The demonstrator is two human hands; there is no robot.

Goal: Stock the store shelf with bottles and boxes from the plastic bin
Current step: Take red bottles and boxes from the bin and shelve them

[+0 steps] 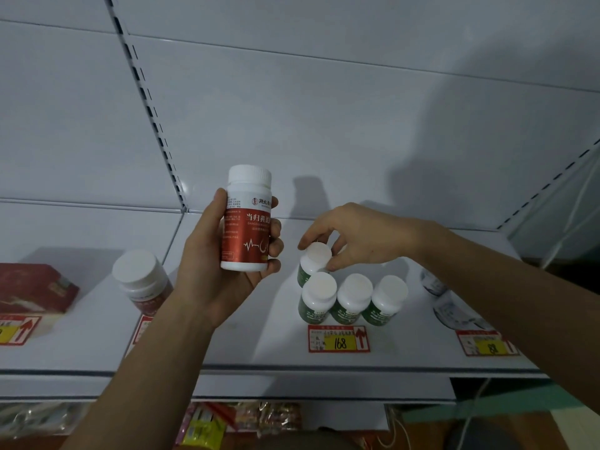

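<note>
already four green bottles (352, 298) stand on the shelf (259, 345); right hand (350, 237) pinches the rear one's cap at 3 o'clock of the red bottle (248, 219), gripped upright by the left hand (214, 254), not yet shelved. bin unseen.

Three bottles (352, 298) are lined up on the shelf (259, 345), with a fourth bottle (311, 263) set behind the leftmost. A lone bottle (143, 280) is placed further left, and a box (35, 290) left of that. A held bottle (248, 219) is raised above the shelf between them.
</note>
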